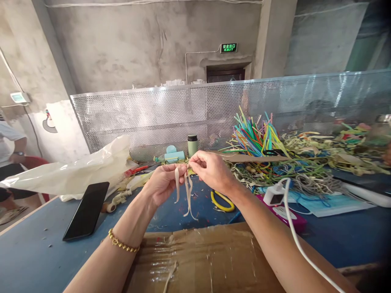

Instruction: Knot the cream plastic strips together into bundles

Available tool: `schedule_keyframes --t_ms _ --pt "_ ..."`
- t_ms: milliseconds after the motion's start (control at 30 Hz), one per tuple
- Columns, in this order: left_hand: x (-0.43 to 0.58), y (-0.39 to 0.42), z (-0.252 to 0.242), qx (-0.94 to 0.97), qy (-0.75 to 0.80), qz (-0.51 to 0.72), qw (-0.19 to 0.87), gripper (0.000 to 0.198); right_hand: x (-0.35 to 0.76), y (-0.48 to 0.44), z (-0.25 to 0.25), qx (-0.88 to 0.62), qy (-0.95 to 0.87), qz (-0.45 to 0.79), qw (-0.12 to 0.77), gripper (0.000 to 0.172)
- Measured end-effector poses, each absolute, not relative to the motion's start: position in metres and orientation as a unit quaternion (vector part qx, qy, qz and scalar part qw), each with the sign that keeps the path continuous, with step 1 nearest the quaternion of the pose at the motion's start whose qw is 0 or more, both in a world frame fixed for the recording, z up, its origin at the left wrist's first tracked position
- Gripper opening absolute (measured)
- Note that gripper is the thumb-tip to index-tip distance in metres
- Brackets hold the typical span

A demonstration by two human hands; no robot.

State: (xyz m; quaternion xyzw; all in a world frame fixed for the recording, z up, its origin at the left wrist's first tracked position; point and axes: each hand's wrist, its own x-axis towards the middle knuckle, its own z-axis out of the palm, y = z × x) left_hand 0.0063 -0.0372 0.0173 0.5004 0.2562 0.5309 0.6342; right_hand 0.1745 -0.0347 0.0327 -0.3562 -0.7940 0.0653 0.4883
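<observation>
Above the middle of the blue table, my left hand (pixel 165 181) pinches several thin cream strips (pixel 187 195) that dangle below its fingers. Close against it, my right hand (pixel 210 169) is closed in a pinch at the top end of the strips; its fingertips hide what exactly lies between them. A gold bead bracelet (pixel 122 243) circles my left wrist. Under my right wrist lies a yellow handle loop (pixel 222 201), probably of a cutting tool. Below both forearms is a brown cardboard sheet (pixel 201 260), with one loose cream strip on it.
A black phone (pixel 86 211) lies left, near a large cream plastic sheet (pixel 100 162). Behind my hands stands a green bottle (pixel 192 145). Colourful strips (pixel 256 134) and tangled cords (pixel 293 175) cover the right side. A white cable (pixel 293 228) crosses my right forearm.
</observation>
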Motion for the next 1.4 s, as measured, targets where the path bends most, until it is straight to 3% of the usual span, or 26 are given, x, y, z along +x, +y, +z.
schedule_keyframes --t_ms 267,400,467,633,833,1167,1267,1400 --pt "0.002 -0.036 0.014 0.56 0.28 0.461 0.628 0.016 0.179 -0.027 0.03 -0.272 -0.849 -0.018 0.453 0.016" --pt "0.003 -0.036 0.012 0.57 0.301 0.448 0.62 0.018 0.18 -0.025 0.027 -0.314 -0.837 -0.051 0.445 0.012" --pt "0.004 -0.036 0.011 0.573 0.307 0.448 0.614 0.018 0.18 -0.029 0.029 -0.316 -0.841 -0.053 0.437 0.022" --pt "0.005 -0.034 0.008 0.574 0.306 0.471 0.596 0.01 0.174 -0.041 0.03 -0.229 -0.893 0.01 0.387 0.033" --pt "0.005 -0.032 0.005 0.614 0.319 0.447 0.566 0.012 0.171 -0.036 0.028 -0.231 -0.873 0.055 0.427 0.014" --pt "0.002 -0.036 0.009 0.697 0.312 0.391 0.513 0.016 0.168 -0.039 0.03 -0.229 -0.752 0.372 0.493 0.013" --pt "0.002 -0.035 0.007 0.695 0.295 0.388 0.528 0.014 0.17 -0.042 0.033 -0.204 -0.739 0.404 0.5 0.012" --pt "0.002 -0.036 0.008 0.663 0.283 0.403 0.564 0.014 0.175 -0.038 0.034 -0.204 -0.745 0.378 0.511 0.024"
